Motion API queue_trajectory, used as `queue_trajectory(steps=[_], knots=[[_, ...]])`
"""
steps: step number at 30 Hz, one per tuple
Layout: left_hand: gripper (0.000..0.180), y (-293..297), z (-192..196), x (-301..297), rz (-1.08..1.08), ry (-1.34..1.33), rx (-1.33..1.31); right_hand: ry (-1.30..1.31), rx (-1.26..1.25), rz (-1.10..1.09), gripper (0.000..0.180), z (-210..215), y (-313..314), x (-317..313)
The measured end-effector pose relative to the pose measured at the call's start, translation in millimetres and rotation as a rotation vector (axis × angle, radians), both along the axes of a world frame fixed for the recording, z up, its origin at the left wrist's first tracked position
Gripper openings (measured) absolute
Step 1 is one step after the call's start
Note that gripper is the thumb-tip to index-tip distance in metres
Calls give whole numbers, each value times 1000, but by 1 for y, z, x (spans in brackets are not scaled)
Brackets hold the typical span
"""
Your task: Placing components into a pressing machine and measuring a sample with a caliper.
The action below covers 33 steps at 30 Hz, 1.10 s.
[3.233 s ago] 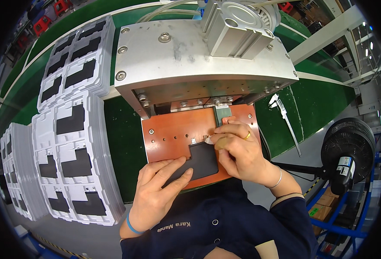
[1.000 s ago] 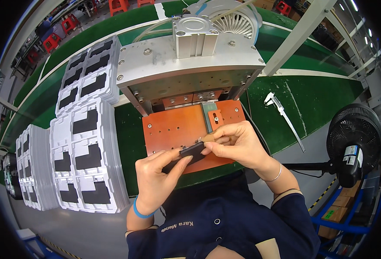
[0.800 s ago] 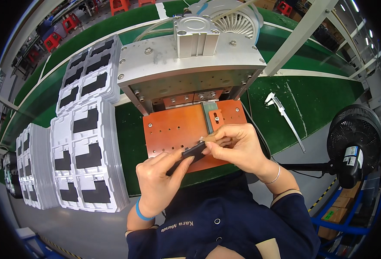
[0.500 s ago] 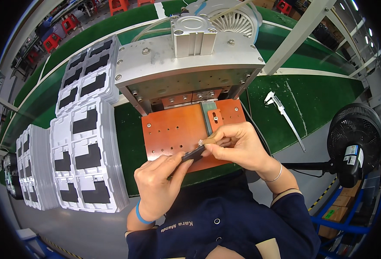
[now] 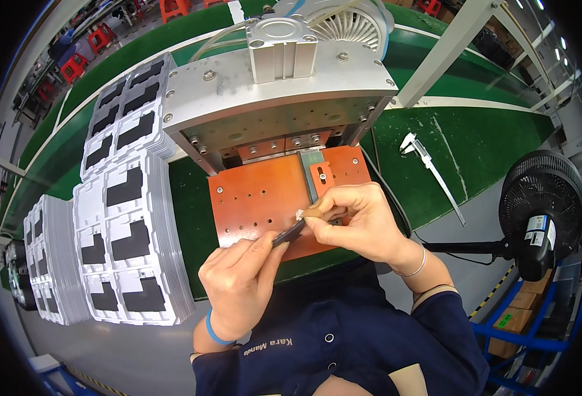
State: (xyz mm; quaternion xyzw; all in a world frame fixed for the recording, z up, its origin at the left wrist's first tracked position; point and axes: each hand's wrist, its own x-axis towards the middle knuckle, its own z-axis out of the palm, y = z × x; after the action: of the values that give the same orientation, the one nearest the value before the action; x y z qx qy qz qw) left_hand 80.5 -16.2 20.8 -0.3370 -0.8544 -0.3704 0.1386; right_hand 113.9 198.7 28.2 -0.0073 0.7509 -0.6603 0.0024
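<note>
Head view: black parts (image 5: pixel 125 187) in white trays (image 5: pixel 147 264).

L hand (image 5: pixel 241 284) is curled, thumb and fingers pinched, wrist bent up from the lower edge, forearm bare w/ a blue band. R hand (image 5: pixel 357 221) comes in from the right, fingers bent in a tight pinch, fingertips meeting the L's; thin bracelet at wrist, dark sleeve behind.
</note>
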Motion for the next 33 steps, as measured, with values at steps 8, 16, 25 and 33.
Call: queue_trajectory(steps=[8, 16, 25, 33], knots=[[17, 1, -6, -12, -19, -239, 160, -68, -222, -14, 30, -6, -6, 16], [16, 4, -5, -18, -58, -301, 160, 79, -70, -98, 35, -11, -18, 24], [19, 11, 0, -25, -150, -438, 140, -42, -69, -154, 20, -6, 3, 13], [18, 14, -1, -20, -104, -348, 146, 50, 29, -145, 15, -7, 4, 4]])
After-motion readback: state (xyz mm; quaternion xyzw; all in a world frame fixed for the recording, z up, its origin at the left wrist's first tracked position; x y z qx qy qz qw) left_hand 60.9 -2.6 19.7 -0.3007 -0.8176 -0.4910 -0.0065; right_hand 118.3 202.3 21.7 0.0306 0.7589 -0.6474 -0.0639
